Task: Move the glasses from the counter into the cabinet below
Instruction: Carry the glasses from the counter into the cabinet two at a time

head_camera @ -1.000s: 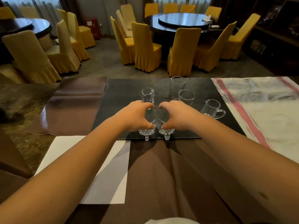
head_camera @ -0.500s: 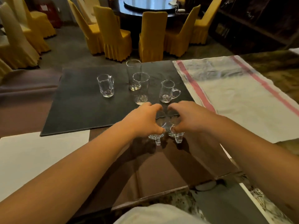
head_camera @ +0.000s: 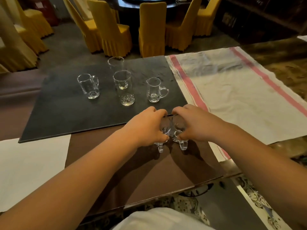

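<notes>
My left hand (head_camera: 146, 126) is closed around a small clear glass (head_camera: 163, 130) with a handle pointing towards me. Beside it, my right hand (head_camera: 196, 124) grips a second small handled glass (head_camera: 179, 128); the two glasses nearly touch, held just past the near right corner of the black mat (head_camera: 66, 110). On the mat stand a handled jug glass (head_camera: 88, 86) at left, a tall tumbler (head_camera: 124, 87) in the middle, another tall glass (head_camera: 115, 63) behind it, and a small handled pitcher glass (head_camera: 155, 90) at right. The cabinet is not in view.
A white cloth with pink stripes (head_camera: 240, 90) covers the counter to the right. White paper (head_camera: 29, 166) lies at the near left on a brown cover (head_camera: 108, 146). Yellow-covered chairs (head_camera: 152, 29) and a round table stand beyond the counter. The counter's near edge (head_camera: 191, 186) shows patterned floor below.
Both hands have carried the two small glasses off the mat's front, towards me and to the right. The view has shifted right and down, showing the counter's near edge.
</notes>
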